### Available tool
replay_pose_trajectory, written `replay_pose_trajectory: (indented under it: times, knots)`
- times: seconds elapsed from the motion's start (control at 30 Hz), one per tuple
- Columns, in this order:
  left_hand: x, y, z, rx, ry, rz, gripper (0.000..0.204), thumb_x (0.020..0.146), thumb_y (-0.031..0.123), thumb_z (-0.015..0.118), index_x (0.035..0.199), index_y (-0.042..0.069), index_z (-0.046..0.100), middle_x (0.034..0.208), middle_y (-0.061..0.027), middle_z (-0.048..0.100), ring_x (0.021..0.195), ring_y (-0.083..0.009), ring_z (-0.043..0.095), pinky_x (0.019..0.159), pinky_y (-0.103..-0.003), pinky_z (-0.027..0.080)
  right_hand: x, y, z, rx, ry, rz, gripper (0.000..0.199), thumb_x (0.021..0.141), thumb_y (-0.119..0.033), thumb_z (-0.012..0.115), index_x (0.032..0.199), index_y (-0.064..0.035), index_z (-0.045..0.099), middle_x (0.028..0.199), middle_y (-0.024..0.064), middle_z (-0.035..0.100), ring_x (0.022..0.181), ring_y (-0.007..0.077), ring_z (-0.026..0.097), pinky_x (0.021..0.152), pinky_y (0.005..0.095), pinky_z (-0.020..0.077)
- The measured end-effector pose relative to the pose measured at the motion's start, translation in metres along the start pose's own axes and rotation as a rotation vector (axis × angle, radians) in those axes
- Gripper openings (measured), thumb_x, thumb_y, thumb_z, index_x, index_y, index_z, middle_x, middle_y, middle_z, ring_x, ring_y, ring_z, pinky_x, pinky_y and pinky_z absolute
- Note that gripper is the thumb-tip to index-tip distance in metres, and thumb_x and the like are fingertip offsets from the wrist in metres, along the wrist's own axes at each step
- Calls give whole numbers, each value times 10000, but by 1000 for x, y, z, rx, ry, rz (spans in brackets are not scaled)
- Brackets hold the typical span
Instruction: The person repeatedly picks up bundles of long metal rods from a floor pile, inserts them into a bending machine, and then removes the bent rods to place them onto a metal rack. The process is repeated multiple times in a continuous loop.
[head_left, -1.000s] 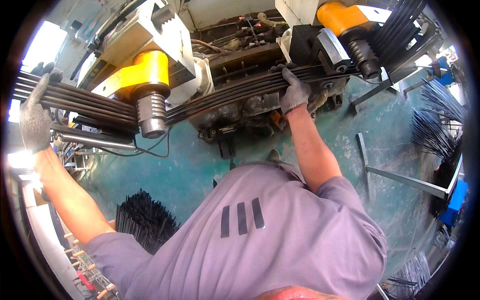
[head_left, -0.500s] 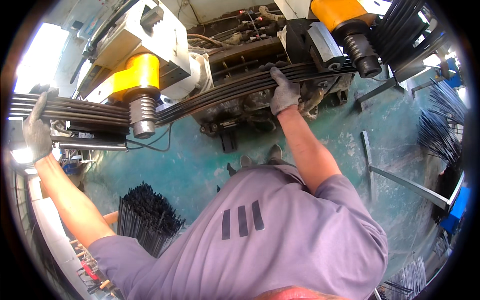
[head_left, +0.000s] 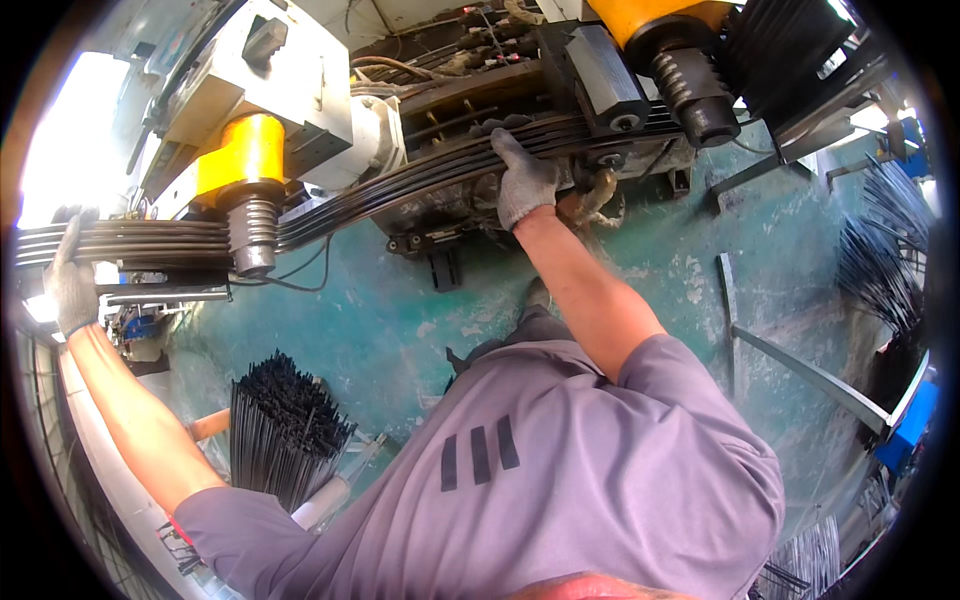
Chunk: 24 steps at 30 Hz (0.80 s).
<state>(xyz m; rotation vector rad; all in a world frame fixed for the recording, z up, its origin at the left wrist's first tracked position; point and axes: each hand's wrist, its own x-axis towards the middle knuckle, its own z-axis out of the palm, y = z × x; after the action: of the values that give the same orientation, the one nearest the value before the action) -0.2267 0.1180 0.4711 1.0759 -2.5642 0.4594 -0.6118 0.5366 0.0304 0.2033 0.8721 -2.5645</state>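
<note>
A bundle of several long dark metal rods (head_left: 400, 193) runs from the far left across to the machine's right side, sagging slightly in the middle. My left hand (head_left: 72, 285), in a grey knit glove, is closed around its left end. My right hand (head_left: 525, 185), gloved alike, is closed on the bundle between the two machine heads, thumb on top and fingers mostly hidden behind. Between my hands, the rods pass at the left yellow head (head_left: 240, 155) with its ridged metal cylinder (head_left: 254, 235). Rightward they reach a steel block (head_left: 607, 85) and another ridged cylinder (head_left: 692, 95).
An upright bunch of black rods (head_left: 290, 425) stands at my lower left. Further rod bunches (head_left: 875, 265) lie at the right, behind an angled metal bar frame (head_left: 810, 365) on the green floor (head_left: 640, 270). A cable (head_left: 310, 280) hangs below the left head.
The machine and rods now sit further left in the picture, and my right hand appears further left too. Both hands keep hold of the bundle. My feet and body have shifted.
</note>
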Motion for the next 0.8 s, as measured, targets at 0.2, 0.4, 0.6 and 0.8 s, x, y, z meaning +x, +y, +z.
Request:
replay_pose_trajectory:
  times: [0.2, 0.4, 0.6, 0.8]
  knots:
    - [-7, 10, -5, 190, -52, -85, 688, 898, -100, 592, 1524, 172, 686, 1527, -94, 702, 1401, -221, 671, 1196, -359, 510, 3, -4, 1, 93, -11, 124, 324, 964, 28, 786, 1236, -47, 627, 1120, 89, 775, 1039, 262, 753, 984, 437, 586]
    - [-65, 4, -30, 284, 207, 149, 657, 946, -6, 541, 1558, 201, 658, 1548, -97, 687, 1360, -246, 697, 1164, -371, 519, -31, -26, 4, 49, -35, 84, 170, 1004, 34, 703, 1122, -80, 659, 1036, 102, 785, 985, 258, 770, 868, 429, 641]
    - [-250, 61, -63, -164, 237, -93, 474, 1051, 68, 586, 1514, 72, 688, 1444, -125, 748, 1214, -216, 751, 1082, -339, 558, -122, -94, -77, 31, -125, 1, 177, 990, 82, 676, 1101, -51, 641, 1013, 143, 774, 967, 282, 778, 887, 443, 655]
    - [-378, 198, 2, -1013, 345, -403, 409, 1186, 188, 517, 1408, -117, 675, 1223, -191, 732, 1150, -264, 689, 1086, -396, 532, -208, -237, -231, -214, 146, -137, 111, 1040, 18, 698, 1132, -14, 643, 983, 149, 764, 906, 304, 788, 847, 462, 670]
